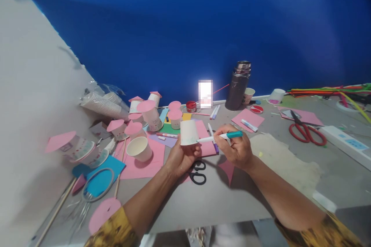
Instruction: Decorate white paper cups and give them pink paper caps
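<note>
Upside down in my left hand (181, 159) is a white paper cup (189, 131), its rim downward and faint green marks along the lower side. My right hand (235, 147) is closed around a felt-tip marker (224, 136) with a white barrel and a teal end. The marker's tip points left and is at or very near the cup's lower right side; I cannot tell if it touches. Below the cup lie black-handled scissors (198, 173), partly hidden. A pink paper scrap (227, 170) lies under my right hand.
Several decorated cups with pink paper tops (149, 114) stand at the left, near an open cup (139, 149) and stacked cups (101, 104). A dark flask (238, 87) stands at the back. Red-handled scissors (307, 133) and a power strip (348, 144) lie right.
</note>
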A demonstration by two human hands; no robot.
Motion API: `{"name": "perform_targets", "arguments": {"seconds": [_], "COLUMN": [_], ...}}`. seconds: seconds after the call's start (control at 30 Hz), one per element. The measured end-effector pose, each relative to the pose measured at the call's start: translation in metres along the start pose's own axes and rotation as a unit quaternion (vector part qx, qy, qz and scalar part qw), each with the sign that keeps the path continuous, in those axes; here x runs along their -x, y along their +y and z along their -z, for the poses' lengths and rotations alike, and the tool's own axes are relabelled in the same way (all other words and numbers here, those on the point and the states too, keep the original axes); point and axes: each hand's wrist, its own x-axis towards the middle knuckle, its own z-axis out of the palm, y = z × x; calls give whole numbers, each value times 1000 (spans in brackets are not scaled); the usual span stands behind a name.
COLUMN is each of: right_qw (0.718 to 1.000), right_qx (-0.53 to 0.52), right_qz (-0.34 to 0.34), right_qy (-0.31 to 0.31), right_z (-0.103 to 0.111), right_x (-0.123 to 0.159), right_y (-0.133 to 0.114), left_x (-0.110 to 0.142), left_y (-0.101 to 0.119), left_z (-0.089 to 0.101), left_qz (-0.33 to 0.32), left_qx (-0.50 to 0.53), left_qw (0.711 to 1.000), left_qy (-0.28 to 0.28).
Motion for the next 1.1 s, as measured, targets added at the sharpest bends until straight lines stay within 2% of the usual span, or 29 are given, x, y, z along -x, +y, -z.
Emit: {"name": "perform_targets", "arguments": {"seconds": [0.1, 0.23, 0.33, 0.5, 0.67, 0.8, 1.03, 1.1], "right_qw": [1000, 1000, 1000, 999, 1000, 999, 998, 999], "right_qx": [-8, -13, -7, -5, -1, 7, 0, -6], "right_qz": [10, 3, 0, -7, -14, -25, -41, -40], "right_qy": [1, -5, -4, 38, 17, 43, 52, 36], "right_z": [-1, 0, 1, 4, 5, 5, 6, 6], "right_x": [1, 1, 0, -3, -2, -2, -3, -3], "right_y": [1, -2, -5, -3, -3, -3, 0, 0], "left_x": [0, 2, 1, -1, 0, 0, 2, 2], "left_y": [0, 1, 1, 0, -1, -1, 3, 3], "left_z": [3, 7, 9, 7, 5, 5, 2, 1], "left_qz": [-28, -22, -11, 1, 9, 17, 34, 27], "left_qx": [-12, 0, 10, 5, 23, 44, 31, 33], "left_qw": [999, 997, 998, 999, 1000, 998, 998, 999], "left_qy": [-27, -70, -64, -41, -15, -34, -35, -33]}}
